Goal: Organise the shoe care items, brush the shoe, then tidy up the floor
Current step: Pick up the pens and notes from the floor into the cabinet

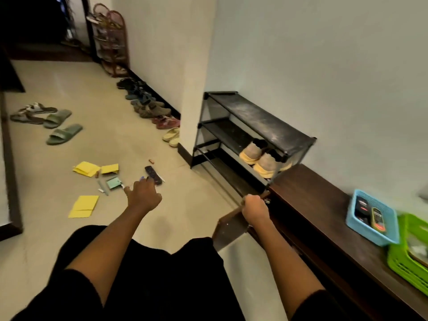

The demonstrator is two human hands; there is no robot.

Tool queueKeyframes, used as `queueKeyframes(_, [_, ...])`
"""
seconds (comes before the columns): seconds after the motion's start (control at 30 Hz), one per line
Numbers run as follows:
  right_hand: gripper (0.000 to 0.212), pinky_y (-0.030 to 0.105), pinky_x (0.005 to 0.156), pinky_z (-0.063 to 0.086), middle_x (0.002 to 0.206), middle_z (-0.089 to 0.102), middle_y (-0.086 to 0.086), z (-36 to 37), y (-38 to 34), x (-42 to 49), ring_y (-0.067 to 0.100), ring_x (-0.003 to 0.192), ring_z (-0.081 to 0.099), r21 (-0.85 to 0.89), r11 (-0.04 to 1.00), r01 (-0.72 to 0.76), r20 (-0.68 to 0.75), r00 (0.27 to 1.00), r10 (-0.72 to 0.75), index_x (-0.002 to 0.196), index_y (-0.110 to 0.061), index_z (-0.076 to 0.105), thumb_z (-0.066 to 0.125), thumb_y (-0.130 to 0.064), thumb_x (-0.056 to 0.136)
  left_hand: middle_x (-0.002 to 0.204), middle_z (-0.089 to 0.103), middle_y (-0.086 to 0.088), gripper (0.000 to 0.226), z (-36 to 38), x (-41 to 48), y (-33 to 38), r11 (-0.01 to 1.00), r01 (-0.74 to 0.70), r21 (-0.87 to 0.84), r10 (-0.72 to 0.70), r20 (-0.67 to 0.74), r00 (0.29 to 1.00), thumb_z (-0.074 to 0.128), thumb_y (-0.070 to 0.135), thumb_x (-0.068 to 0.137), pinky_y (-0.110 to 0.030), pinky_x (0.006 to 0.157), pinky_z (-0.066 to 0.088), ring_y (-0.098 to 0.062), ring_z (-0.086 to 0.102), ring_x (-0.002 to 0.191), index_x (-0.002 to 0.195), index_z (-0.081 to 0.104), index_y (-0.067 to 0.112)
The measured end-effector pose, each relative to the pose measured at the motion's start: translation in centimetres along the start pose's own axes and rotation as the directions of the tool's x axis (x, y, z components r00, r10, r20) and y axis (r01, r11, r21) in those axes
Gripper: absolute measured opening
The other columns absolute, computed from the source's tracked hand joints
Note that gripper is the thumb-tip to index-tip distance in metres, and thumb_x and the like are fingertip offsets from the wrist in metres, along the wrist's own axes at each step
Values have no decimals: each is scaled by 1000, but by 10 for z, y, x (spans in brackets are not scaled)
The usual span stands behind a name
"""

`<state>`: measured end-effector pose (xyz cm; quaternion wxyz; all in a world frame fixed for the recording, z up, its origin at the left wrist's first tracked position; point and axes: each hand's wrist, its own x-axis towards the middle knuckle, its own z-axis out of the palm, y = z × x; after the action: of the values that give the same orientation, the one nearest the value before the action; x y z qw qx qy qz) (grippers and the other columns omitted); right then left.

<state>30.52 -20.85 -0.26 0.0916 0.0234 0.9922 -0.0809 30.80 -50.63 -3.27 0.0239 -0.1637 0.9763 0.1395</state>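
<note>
Head view: yellow papers (84, 206) litter floor (104, 117); right hand (254, 210) grips cabinet door (228, 230); left hand (143, 196): grip unclear.

The pale tiled floor (97, 93) carries scattered yellow sheets (86, 168), a black remote control (152, 174) and a small green packet (113, 182) near its middle. Green slippers (64, 134) lie further out, and a row of shoes (148, 105) lines the wall. A black shoe rack (254, 117) holding tan shoes (259, 158) stands at the dark wooden counter's (312, 198) far end. The counter's door (228, 230) hangs open. A blue basket (366, 230) and a green basket (403, 267) sit touching at its near end.
</note>
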Motion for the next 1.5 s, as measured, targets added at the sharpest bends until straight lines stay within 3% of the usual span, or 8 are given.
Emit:
queueKeyframes(0.27, [28,35,85,53,113,62,11,45,-167,79,27,100,61,-55,971,234,36,972,-233,114,-8,61,49,-2,89,127,51,-9,39,21,44,-95,936,294,-193,-282,88,955,55,25,85,-44,103,27,-29,43,123,123,51,15])
queueKeyframes(0.5, [28,31,84,51,114,61,10,150,-225,202,25,101,61,-19,978,206,195,960,-199,113,-8,61,50,-2,88,126,51,-5,39,100,144,-127,906,375,-198,-342,179,922,54,26,86,-39,99,27,-25,43,120,124,50,18])
queueKeyframes(0.73, [27,27,88,47,119,60,14,297,-258,378,28,109,58,154,975,162,207,959,-193,112,-2,62,52,-5,87,127,51,-8,38,227,295,-177,882,440,-168,-412,176,894,55,25,85,-38,98,29,-27,44,121,122,51,17])
queueKeyframes(0.87, [30,23,81,44,121,58,15,355,-271,443,28,111,57,207,971,117,212,964,-161,116,0,58,54,-5,87,126,52,-10,39,282,351,-198,827,512,-231,-486,162,859,57,20,84,-39,97,28,-29,45,119,123,53,15])
queueKeyframes(1.07, [38,21,68,37,121,59,19,405,-310,509,31,109,59,288,956,54,167,980,-106,120,2,54,62,-17,89,129,51,-10,37,322,393,-232,825,507,-249,-498,104,861,56,18,85,-40,98,29,-29,45,120,122,54,13])
queueKeyframes(1.27, [50,33,84,49,122,56,15,444,-331,530,30,112,55,226,973,51,148,985,-86,122,-2,50,67,-32,85,129,52,-8,33,345,407,-256,839,481,-255,-476,84,875,57,17,85,-41,97,29,-27,47,118,118,58,14])
queueKeyframes(1.37, [47,33,84,50,120,59,15,451,-330,530,29,108,59,171,980,100,96,988,-118,122,-1,54,68,-26,84,128,53,-9,31,351,406,-256,852,455,-259,-451,76,889,57,17,85,-42,98,29,-28,47,119,116,59,14])
queueKeyframes(1.5, [48,24,75,51,115,63,13,438,-329,517,26,102,63,402,915,43,78,994,-81,117,1,57,73,-24,79,126,55,-8,29,345,397,-244,848,445,-287,-441,83,894,57,17,86,-41,97,32,-28,47,119,115,61,15])
